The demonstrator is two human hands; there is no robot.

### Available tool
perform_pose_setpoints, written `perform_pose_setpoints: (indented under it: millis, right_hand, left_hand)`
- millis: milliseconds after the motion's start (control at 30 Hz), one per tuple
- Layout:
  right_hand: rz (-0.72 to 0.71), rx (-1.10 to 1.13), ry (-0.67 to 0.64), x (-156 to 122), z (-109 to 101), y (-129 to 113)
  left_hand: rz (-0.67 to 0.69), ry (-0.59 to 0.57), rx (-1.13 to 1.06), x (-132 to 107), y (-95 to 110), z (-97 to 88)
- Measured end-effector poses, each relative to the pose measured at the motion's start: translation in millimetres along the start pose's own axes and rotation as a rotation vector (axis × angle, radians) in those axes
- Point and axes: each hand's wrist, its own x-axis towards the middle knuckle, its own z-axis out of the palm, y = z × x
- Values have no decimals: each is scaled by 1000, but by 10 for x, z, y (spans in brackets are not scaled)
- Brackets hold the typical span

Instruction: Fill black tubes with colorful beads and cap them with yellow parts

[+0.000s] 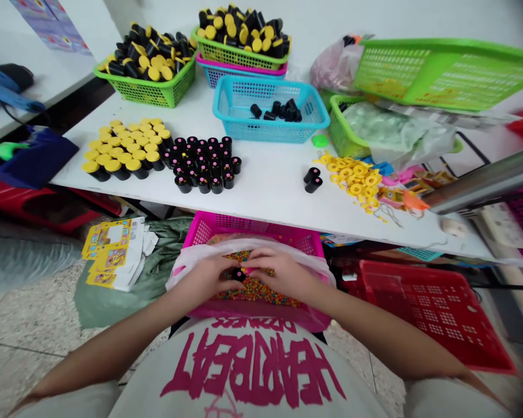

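Small black plastic tube (238,275) pinched in the pressed-together grip of left hand (204,277) and right hand (283,273), its long axis hidden by fingers, just above round multicoloured beads (255,290) in white plastic bag (192,270) inside pink mesh basket (253,227).

Left hand (204,277) and right hand (283,273) closing together on a small black tube (238,274) above multicoloured beads (257,292) in a plastic-lined pink basket (253,223), below a white table (270,197) bearing rows of yellow-capped black tubes (126,157) and a blue basket (270,125).
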Motion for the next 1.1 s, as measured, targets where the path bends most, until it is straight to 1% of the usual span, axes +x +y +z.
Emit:
perform_pose_setpoints:
  millis: [67, 100, 233, 367, 467, 567, 633, 733, 833, 867, 933, 1000, 1100]
  right_hand:
    - [-55, -86, -12, 28, 2, -41]
    - [-56, -111, -25, 39, -1, -67]
    - [26, -104, -71, 60, -17, -192]
    - [46, -62, -71, 66, 5, -237]
    - [-17, -118, -59, 48, -21, -217]
    - [-78, -229, -38, -2, -129, -220]
    - [-34, -274, -66, -50, -198, -210]
    - [114, -340, -208, -125, -182, -91]
    - [295, -497, -364, -163, -4, 126]
    - [334, -545, -402, -161, 76, 194]
    - [359, -585, -454, -132, 235, 289]
    - [348, -579, -463, -79, 378, 323]
    - [322, -571, -449, 31, 547, 295]
  left_hand:
    - [43, 33, -13, 18, -16, -3]
    - [60, 45, -17, 19, -23, -4]
    - [106, 74, -19, 3, -38, 14]
    - [133, 101, -63, 31, -40, 42]
    - [126, 99, -92, 41, -35, 50]
    - [122, 121, -83, -16, 2, -10]
    - [102, 186, -84, -78, 43, -124]
    - [3, 356, -68, -126, 68, -409]
    - [-168, 588, 0, -46, -31, -745]
    - [-228, 667, 19, 7, -91, -847]
    - [-327, 779, 40, 134, -226, -1013]
    - [-369, 822, 57, 265, -352, -1121]
    - [-363, 817, 48, 422, -478, -1188]
